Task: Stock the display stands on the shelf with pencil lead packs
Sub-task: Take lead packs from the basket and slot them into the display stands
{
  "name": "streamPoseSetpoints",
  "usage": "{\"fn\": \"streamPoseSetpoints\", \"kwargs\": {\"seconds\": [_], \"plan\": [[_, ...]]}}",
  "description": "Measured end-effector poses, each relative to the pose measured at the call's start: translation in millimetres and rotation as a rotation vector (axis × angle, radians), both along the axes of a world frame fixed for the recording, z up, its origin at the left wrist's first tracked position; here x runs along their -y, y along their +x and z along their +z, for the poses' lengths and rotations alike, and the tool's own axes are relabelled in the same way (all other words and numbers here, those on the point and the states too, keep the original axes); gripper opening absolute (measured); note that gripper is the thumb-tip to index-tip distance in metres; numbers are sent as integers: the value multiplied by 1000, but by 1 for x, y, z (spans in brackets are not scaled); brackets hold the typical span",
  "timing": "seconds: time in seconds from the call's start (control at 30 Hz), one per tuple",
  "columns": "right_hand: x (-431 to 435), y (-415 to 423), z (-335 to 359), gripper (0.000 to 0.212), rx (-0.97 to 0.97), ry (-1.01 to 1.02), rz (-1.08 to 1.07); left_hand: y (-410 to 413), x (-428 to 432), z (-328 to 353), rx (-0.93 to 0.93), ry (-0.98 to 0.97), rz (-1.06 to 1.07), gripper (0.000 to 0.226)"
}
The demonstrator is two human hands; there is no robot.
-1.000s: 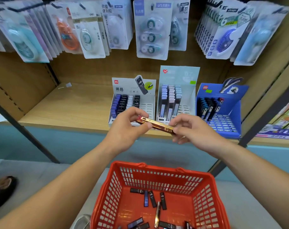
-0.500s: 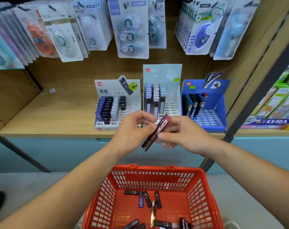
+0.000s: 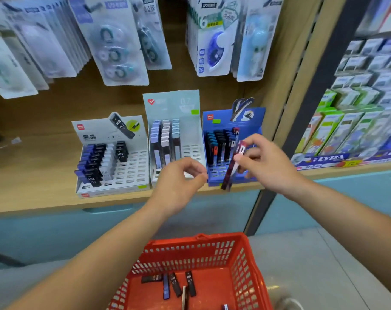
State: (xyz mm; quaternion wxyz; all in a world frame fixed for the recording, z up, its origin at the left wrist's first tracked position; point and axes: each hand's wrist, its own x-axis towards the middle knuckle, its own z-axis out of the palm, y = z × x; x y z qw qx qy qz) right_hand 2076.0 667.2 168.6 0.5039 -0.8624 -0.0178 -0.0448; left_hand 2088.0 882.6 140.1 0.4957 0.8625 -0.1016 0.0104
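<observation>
In the centre right of the frame, the right hand [image 3: 265, 165] pinched a dark red pencil lead pack [image 3: 232, 168] between thumb and fingertips. It held the pack tilted, upper end over the blue display stand [image 3: 259, 117], lower end past the wooden shelf [image 3: 33, 171] edge. The left hand [image 3: 178, 182] hovered at centre frame, fingers loosely curled and gripping nothing, in front of the pale display stand [image 3: 172, 106]. Left of that stood a white display stand [image 3: 134, 166] partly filled with packs. At the bottom centre sat a red basket [image 3: 196, 239] with loose lead packs [image 3: 174, 286] lying on its floor. Blister cards [image 3: 114, 41] hung across the top.
</observation>
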Motion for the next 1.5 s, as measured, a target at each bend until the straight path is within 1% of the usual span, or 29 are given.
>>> {"fn": "streamPoseSetpoints", "kwargs": {"seconds": [0.03,0.1,0.17,0.23,0.3,0.43,0.63,0.83,0.93,1.1,1.2,1.3,1.4,1.5], "plan": [[12,6,-2,19,52,-65,-43,8,6,-3,13,39,6,7],[32,17,-8,22,125,-140,-102,23,17,-6,36,115,23,8],[39,28,-14,16,174,-182,-115,36,25,-8,47,198,44,16],[39,37,-21,8,210,-214,-96,47,31,-14,6,227,65,18],[36,46,-30,5,243,-235,-103,53,35,-23,-44,247,82,18],[35,63,-43,12,304,-243,-154,57,37,-37,-37,354,89,24],[31,81,-55,12,330,-231,-186,62,32,-42,-9,418,131,26],[33,86,-60,13,344,-251,-167,58,34,-49,50,448,155,19],[35,91,-60,12,331,-249,-157,57,34,-46,40,468,158,11],[33,97,-58,16,337,-215,-169,57,36,-38,50,593,179,12],[34,102,-58,17,304,-199,-163,60,34,-36,59,620,171,14],[34,106,-58,17,273,-179,-157,61,31,-38,58,602,158,14],[34,108,-57,17,257,-173,-160,59,31,-44,51,516,185,13],[32,106,-58,18,289,-193,-175,54,33,-51,109,526,221,13]]}}
